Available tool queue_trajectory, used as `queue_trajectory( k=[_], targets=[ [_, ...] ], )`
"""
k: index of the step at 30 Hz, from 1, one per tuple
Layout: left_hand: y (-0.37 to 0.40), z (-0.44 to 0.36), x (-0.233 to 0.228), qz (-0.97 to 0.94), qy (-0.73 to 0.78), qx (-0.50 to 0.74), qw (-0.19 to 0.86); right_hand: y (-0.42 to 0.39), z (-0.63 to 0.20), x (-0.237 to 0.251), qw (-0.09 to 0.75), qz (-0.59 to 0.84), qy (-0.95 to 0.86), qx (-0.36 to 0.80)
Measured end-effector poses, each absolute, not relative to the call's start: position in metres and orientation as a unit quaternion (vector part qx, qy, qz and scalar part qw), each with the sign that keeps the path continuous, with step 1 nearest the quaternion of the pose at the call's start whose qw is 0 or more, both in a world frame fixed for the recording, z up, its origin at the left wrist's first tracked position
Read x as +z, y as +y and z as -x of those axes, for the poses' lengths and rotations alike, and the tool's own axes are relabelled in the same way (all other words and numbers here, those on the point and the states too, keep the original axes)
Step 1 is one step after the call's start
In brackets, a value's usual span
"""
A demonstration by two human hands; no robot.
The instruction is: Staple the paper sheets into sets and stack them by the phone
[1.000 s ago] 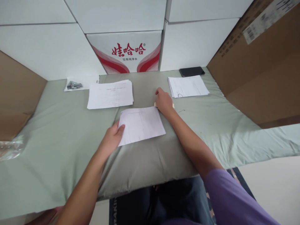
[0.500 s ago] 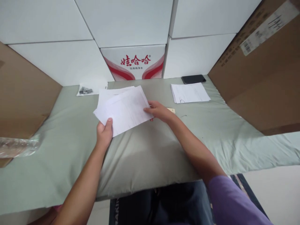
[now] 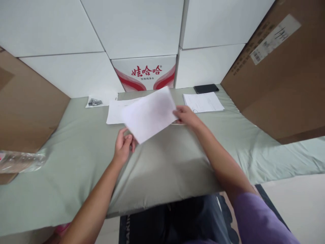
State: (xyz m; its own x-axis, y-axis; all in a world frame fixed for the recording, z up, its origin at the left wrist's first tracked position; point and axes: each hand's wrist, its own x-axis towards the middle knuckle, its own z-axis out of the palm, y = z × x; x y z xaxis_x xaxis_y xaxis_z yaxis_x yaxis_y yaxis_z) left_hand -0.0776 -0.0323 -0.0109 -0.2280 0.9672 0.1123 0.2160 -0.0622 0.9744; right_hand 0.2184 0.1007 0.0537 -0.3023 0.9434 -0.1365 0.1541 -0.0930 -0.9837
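My right hand (image 3: 186, 116) pinches the right edge of a white sheet of paper (image 3: 152, 113), which is raised and tilted above the cloth and slightly blurred. Loosely curled, my left hand (image 3: 124, 144) is at the sheet's lower left edge, its thumb off the paper. Whether its fingertips still touch the edge is hard to see. Behind the raised sheet, more white paper (image 3: 114, 112) lies on the cloth, partly covered. A pale object's edge shows under my right hand, mostly hidden.
To the right lie a stack of printed papers (image 3: 204, 102) and a black phone (image 3: 206, 88). A clear bag with small dark pieces (image 3: 95, 102) is at the back left. White boxes (image 3: 142, 27) form the back; brown cartons (image 3: 286, 84) stand at both sides. Plastic-wrapped bottles (image 3: 21, 162) sit left.
The sheet has moved right and up in my right hand, away from the paper behind it. My left thumb has come off the paper, and both hands have shifted right.
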Motion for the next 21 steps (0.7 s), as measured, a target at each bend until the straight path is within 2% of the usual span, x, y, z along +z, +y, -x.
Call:
queue_trajectory(
  k=[3, 6, 9, 11, 18, 21],
  targets=[
    [-0.034, 0.076, -0.006, -0.534, 0.506, 0.525, 0.429, 0.139, -0.283, 0.057, 0.455, 0.556, -0.498, 0.486],
    [-0.032, 0.075, -0.005, -0.541, 0.481, 0.536, 0.435, 0.173, -0.364, 0.060, 0.497, 0.604, -0.429, 0.452],
    [-0.029, 0.074, -0.009, -0.550, 0.468, 0.537, 0.436, 0.186, -0.423, 0.057, 0.482, 0.635, -0.414, 0.440],
    [-0.028, 0.074, -0.012, -0.552, 0.467, 0.533, 0.441, 0.187, -0.440, 0.052, 0.436, 0.660, -0.420, 0.445],
    [-0.028, 0.075, -0.012, -0.547, 0.487, 0.515, 0.445, 0.196, -0.435, 0.034, 0.374, 0.694, -0.445, 0.424],
    [-0.028, 0.076, -0.012, -0.548, 0.499, 0.510, 0.437, 0.196, -0.437, 0.030, 0.381, 0.702, -0.472, 0.373]
  ],
)
